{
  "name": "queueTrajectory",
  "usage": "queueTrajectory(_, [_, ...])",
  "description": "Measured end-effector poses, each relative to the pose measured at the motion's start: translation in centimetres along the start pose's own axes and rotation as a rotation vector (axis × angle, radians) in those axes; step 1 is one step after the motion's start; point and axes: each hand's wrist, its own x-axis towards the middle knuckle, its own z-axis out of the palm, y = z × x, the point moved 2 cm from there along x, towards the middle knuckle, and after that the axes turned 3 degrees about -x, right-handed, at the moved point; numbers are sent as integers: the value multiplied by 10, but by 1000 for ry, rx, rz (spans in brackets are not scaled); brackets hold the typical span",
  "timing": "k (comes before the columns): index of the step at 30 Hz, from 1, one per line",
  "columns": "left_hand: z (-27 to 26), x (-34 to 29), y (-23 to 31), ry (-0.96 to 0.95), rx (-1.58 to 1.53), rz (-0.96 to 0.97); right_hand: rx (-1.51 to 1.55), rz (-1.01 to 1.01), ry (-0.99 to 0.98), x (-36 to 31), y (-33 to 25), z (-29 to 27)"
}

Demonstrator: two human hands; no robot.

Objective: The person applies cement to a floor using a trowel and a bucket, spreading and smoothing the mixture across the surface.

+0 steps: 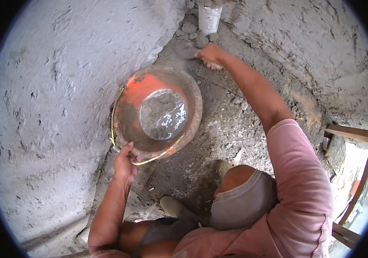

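Observation:
An orange bucket [143, 88] smeared with grey mortar leans toward me, with wet, shiny mortar [163, 115] in its bottom. My left hand [126, 163] is closed on its near rim, beside the yellow rope handle [160, 155]. Up in the far corner, my right hand [211, 56] is closed round the handle of a trowel. The trowel's grey blade [187, 52] is smeared by motion and lies close to the mortar-covered ground, just short of the white pipe [210, 19].
Rough plastered walls rise at the left [55, 107] and right [295, 30] and meet behind the pipe. Rubble and crumbs cover the ground [218, 129]. My boot [176, 206] and bent knee [239, 178] are near the bucket. Wooden bars [351, 133] stand at the right.

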Motion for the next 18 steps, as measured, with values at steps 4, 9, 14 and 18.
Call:
queueTrajectory(4, [2,4,0,-16,-3,-6,-3,43,170,38,5,-20])
queueTrajectory(9, [-1,0,0,-37,8,9,-293,11,550,44,-2,33])
queueTrajectory(14, [3,-3,3,-35,-7,4,-192,21,559,47,-6,37])
queueTrajectory(18, [2,0,0,-54,21,0,-157,74,636,61,-31,27])
